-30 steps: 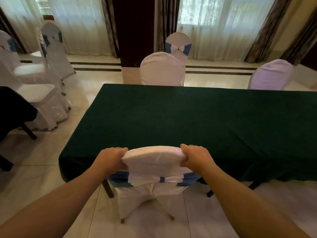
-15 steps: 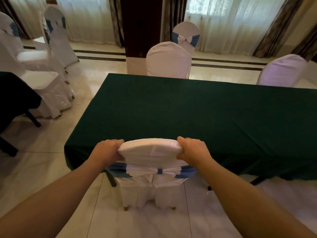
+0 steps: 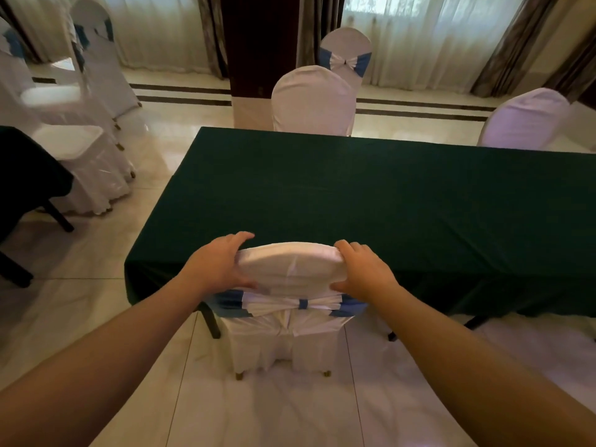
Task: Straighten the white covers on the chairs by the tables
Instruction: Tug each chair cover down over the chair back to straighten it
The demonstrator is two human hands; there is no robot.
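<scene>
White cover (image 3: 290,269) on the chair by the green worktop (image 3: 371,195), your left hand (image 3: 219,266) and right hand (image 3: 364,272) clasping its top corners.

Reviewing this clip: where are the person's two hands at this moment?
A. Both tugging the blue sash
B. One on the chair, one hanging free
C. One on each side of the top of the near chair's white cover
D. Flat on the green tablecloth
C: the left hand and right hand cup opposite ends of the white cover at the chair's top, above the blue sash.
</scene>
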